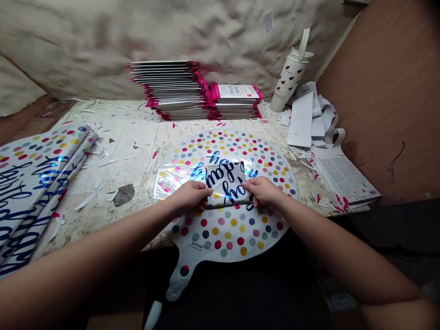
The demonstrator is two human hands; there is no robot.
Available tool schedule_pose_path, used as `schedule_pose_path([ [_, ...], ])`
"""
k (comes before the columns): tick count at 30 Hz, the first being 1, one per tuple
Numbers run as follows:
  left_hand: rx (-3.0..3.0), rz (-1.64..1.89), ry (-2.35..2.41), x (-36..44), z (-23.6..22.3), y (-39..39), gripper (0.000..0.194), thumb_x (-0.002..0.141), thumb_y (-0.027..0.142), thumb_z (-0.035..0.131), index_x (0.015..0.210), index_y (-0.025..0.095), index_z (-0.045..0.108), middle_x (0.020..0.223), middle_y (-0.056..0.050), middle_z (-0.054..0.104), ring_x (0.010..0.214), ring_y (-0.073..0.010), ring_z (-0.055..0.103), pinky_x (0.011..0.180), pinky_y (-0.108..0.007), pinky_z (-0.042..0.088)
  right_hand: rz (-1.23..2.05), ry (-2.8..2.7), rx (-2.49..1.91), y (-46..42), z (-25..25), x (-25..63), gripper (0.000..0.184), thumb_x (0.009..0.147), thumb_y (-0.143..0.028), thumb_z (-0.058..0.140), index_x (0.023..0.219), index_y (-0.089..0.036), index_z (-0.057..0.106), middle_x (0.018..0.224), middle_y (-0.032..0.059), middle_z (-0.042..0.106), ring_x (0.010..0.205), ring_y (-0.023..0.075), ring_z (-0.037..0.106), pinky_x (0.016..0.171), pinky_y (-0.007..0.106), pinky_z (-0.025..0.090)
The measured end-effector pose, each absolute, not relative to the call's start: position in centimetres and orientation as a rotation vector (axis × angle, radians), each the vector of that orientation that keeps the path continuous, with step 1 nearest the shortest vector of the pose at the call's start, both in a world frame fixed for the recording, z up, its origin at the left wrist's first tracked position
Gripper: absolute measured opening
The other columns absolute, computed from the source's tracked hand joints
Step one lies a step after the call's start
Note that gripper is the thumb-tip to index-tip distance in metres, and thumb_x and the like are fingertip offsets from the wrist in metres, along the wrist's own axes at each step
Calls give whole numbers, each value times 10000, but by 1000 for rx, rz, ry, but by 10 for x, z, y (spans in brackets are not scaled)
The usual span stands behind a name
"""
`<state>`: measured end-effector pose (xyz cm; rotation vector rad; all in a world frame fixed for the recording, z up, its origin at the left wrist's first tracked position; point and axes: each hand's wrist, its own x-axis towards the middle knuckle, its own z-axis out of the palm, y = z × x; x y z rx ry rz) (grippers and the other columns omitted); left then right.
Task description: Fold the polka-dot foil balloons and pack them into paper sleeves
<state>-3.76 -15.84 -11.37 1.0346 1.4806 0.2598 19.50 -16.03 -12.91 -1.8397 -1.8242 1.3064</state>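
A round foil balloon [223, 229] with coloured dots and blue lettering lies flat at the table's near edge, its neck hanging over the front. On top of it rests a small folded balloon [227, 179] with the same blue script. My left hand [189, 197] pinches the folded balloon's left edge. My right hand [264, 191] pinches its right edge. Both hands have fingers curled closed on the fold.
Stacks of pink-edged packaging cards [172, 89] and a lower stack [235, 101] stand at the back. A heart-printed tumbler with a straw [290, 78] sits back right beside loose paper sheets [309, 117]. Flat dotted balloons [30, 183] pile at the left. A brown board [388, 91] stands right.
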Motion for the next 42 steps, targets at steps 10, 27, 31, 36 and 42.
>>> schedule_pose_path([
  [10, 849, 329, 1494, -46, -98, -146, 160, 743, 282, 634, 691, 140, 583, 587, -26, 625, 528, -131, 620, 483, -207, 498, 409, -2523, -1602, -172, -144, 153, 557, 924, -452, 271, 1396, -159, 305, 1478, 86, 244, 1359, 286, 177, 1074, 550, 137],
  [27, 622, 401, 1538, -13, -78, -140, 172, 678, 74, 564, 830, 153, 551, 678, -6, 655, 616, -172, 637, 588, -305, 566, 157, -1845, -1975, -180, -126, 353, 670, 890, -582, 232, 1414, -166, 254, 1506, 94, 137, 1385, 248, 52, 1100, 498, 123],
  [31, 580, 515, 1571, -23, -79, -147, 201, 660, 13, 558, 776, 175, 530, 608, 32, 615, 553, -134, 599, 547, -257, 555, 436, -1922, -2413, -241, -139, 478, 804, 719, -547, 586, 1397, -216, 310, 1456, 123, 269, 1330, 386, 208, 1001, 651, 207],
  [36, 545, 518, 1452, -26, -75, -148, 208, 697, 118, 616, 899, 166, 604, 789, -17, 676, 654, -167, 632, 581, -290, 561, -120, -2026, -2245, -290, -141, 504, 452, 795, -158, 442, 1227, -237, 550, 1242, 44, 576, 1262, 280, 397, 1013, 547, 316],
  [42, 937, 873, 1295, -39, -43, -154, 297, 736, 280, 658, 1024, 218, 628, 831, -11, 691, 665, -186, 628, 541, -303, 532, -424, -1975, -1693, -270, -91, 326, 530, 811, -173, 502, 1334, -236, 440, 1253, 58, 563, 973, 262, 627, 817, 394, 510],
])
